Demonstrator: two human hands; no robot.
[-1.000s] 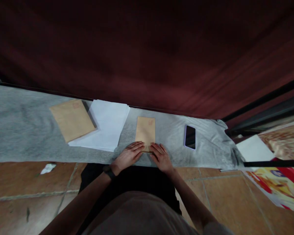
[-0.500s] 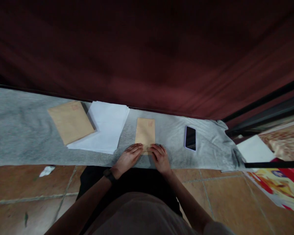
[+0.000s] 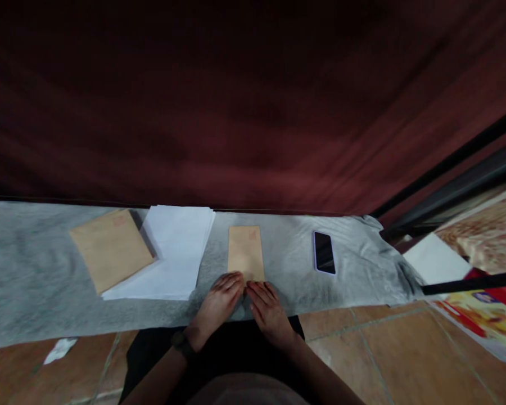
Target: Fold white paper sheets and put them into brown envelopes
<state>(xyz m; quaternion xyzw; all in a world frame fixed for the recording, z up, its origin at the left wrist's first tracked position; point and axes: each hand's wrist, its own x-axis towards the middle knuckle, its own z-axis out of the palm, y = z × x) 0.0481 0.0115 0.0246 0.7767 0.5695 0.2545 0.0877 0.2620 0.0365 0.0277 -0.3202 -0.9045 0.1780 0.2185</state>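
A small brown paper envelope (image 3: 245, 247) lies upright before me on the grey cloth, a faint red stamp mark at its upper right. My left hand (image 3: 222, 295) rests on its near end, fingers stretched out and lying flat. From the other side, my right hand (image 3: 267, 306) lies on the same end, its fingers also extended flat. The fingertips of both hands nearly meet at the envelope's middle. Its near edge is mostly hidden under the fingers. A dark watch (image 3: 183, 344) is on my left wrist.
At left, a stack of brown envelopes (image 3: 112, 247) overlaps white paper sheets (image 3: 177, 253). A phone (image 3: 324, 253) lies to the right on the grey cloth (image 3: 282, 253). Dark red fabric (image 3: 253, 140) rises behind. A black bar (image 3: 472, 282) and a colourful box (image 3: 489, 315) are at far right.
Both hands have slid inward along the envelope's near end, so their fingertips are closer together. The view has tilted, and everything on the cloth appears lower.
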